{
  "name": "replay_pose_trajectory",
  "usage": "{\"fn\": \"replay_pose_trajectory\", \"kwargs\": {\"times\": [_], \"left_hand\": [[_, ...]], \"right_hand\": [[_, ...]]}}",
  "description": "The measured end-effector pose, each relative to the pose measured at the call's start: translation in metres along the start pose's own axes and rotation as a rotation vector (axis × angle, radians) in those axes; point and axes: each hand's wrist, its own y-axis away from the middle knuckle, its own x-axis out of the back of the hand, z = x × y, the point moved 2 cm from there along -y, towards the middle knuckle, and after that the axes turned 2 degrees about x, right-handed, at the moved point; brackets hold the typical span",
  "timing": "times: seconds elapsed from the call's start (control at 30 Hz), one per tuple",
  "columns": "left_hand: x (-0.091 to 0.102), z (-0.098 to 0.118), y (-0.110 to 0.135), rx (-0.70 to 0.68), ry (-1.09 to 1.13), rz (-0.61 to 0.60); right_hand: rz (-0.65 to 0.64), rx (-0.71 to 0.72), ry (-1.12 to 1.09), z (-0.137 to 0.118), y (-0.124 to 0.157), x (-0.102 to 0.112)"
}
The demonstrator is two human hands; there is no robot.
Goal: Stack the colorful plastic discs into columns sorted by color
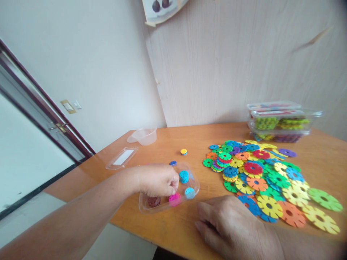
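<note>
My left hand (158, 179) reaches into a clear plastic tray (193, 179) near the table's front edge, its fingers curled together over the tray's left part; what they pinch is hidden. Inside the tray lie two blue round pieces (184, 176), a pink one (174, 199) and a dark red one (154, 201). My right hand (233, 227) rests palm down on the wooden table (184, 220) just right of the tray, fingers loosely bent and holding nothing. A heap of colourful flat flower discs (260, 173) spreads beside it to the right.
A small yellow-and-blue piece (183, 152) and a blue piece (172, 163) lie loose behind the tray. A clear lid (121, 157) and an upturned clear tub (143, 136) sit at the far left. Stacked clear boxes of pieces (282, 121) stand by the wall. A door frame is left.
</note>
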Motion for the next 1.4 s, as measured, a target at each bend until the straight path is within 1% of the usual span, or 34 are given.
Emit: {"fn": "replay_pose_trajectory", "kwargs": {"times": [0.13, 0.23, 0.43, 0.63, 0.77, 0.9, 1.0, 1.07, 1.1, 1.17, 1.23, 1.3, 1.33, 1.4], "left_hand": [[-0.001, 0.002, 0.000, -0.028, -0.027, 0.057], [-0.002, 0.006, 0.000, -0.056, -0.060, 0.076], [-0.007, 0.009, -0.002, -0.048, -0.134, 0.078], [-0.012, 0.003, -0.003, -0.037, -0.130, 0.035], [-0.014, 0.002, -0.003, -0.031, -0.103, 0.046], [-0.010, 0.006, 0.003, -0.006, -0.087, 0.063], [0.000, 0.005, 0.015, -0.014, 0.009, 0.080], [0.010, -0.005, 0.025, -0.006, 0.115, 0.161], [0.015, -0.014, 0.030, 0.016, 0.175, 0.218], [0.022, -0.039, 0.039, 0.091, 0.271, 0.341], [0.025, -0.068, 0.047, 0.169, 0.342, 0.505], [0.022, -0.097, 0.054, 0.249, 0.366, 0.628], [0.018, -0.111, 0.057, 0.294, 0.391, 0.658], [0.007, -0.133, 0.059, 0.335, 0.442, 0.677]], "right_hand": [[-0.013, 0.003, 0.005, -0.001, 0.001, 0.000], [-0.017, -0.002, 0.009, -0.003, 0.002, 0.001], [-0.015, -0.003, 0.013, -0.003, 0.002, 0.001], [-0.014, 0.000, 0.007, -0.002, 0.003, 0.001], [-0.020, -0.006, 0.008, -0.003, 0.003, 0.002], [-0.028, -0.019, 0.016, -0.001, 0.002, 0.000], [-0.035, -0.029, 0.015, -0.002, 0.002, 0.001], [-0.046, -0.035, 0.009, -0.004, 0.001, 0.004], [-0.057, -0.039, 0.007, -0.006, 0.000, 0.007], [-0.079, -0.048, 0.015, -0.010, -0.002, 0.011], [-0.091, -0.052, 0.038, -0.012, -0.003, 0.015], [-0.083, -0.039, 0.044, -0.013, -0.003, 0.015], [-0.080, -0.032, 0.038, -0.011, -0.002, 0.014], [-0.067, -0.019, 0.021, -0.007, 0.000, 0.010]]}}
